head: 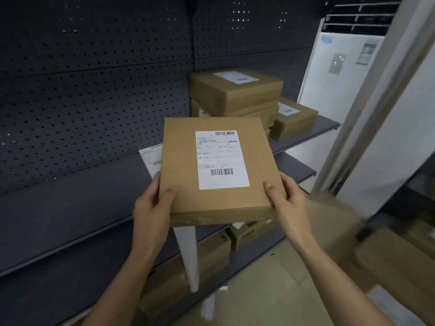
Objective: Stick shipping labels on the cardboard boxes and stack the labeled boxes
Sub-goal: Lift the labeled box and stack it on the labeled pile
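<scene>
I hold a flat cardboard box (183,165) in front of me above the grey shelf (82,208). A white shipping label (221,160) with barcodes is stuck on its top. My left hand (153,205) grips its near left corner, thumb on top. My right hand (286,198) grips the near right corner the same way. Behind it, at the back right of the shelf, stands a stack of labeled boxes (235,92). A lower labeled box (294,121) sits to the right of that stack.
A white label sheet (150,158) lies on the shelf, partly hidden by the held box. A dark pegboard wall (94,78) backs the shelf. More cardboard boxes (211,250) sit below the shelf and at right (395,260). A white appliance (341,74) stands far right.
</scene>
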A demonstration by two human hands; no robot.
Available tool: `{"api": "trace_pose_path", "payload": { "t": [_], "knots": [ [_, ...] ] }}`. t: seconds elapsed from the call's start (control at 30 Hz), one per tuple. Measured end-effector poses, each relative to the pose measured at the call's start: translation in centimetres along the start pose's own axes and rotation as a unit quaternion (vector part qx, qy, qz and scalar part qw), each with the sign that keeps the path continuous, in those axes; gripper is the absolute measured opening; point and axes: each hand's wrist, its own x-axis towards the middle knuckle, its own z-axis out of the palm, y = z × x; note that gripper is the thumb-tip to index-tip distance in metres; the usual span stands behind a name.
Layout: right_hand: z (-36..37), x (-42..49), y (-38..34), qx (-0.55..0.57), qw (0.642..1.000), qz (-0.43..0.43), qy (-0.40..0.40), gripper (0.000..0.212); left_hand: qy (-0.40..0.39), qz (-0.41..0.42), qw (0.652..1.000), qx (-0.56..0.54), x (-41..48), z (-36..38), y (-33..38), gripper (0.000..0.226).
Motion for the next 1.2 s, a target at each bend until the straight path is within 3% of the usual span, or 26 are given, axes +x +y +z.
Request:
{"api": "trace_pose_path", "payload": {
  "t": [0.3,0.77,1.03,1.2],
  "knots": [
    [-13.3,2.3,1.9,-0.007,0.996,0.017,0.092,0.037,-0.095,0.004,0.995,0.004,-0.7,14.2,0.7,0.043],
    [-26.6,15.2,4.8,-0.099,0.974,0.022,0.202,0.041,-0.209,-0.002,0.977,-0.049,8.7,34.9,-0.2,0.04],
    [-28.7,25.7,6.6,-0.083,0.98,0.008,0.179,0.036,-0.182,0.01,0.983,-0.022,15.4,41.6,-0.7,0.045],
    [-29.2,34.7,8.3,-0.056,0.99,-0.014,0.132,0.026,-0.122,-0.004,0.992,-0.011,19.4,45.4,-1.0,0.044]
  ]
}}
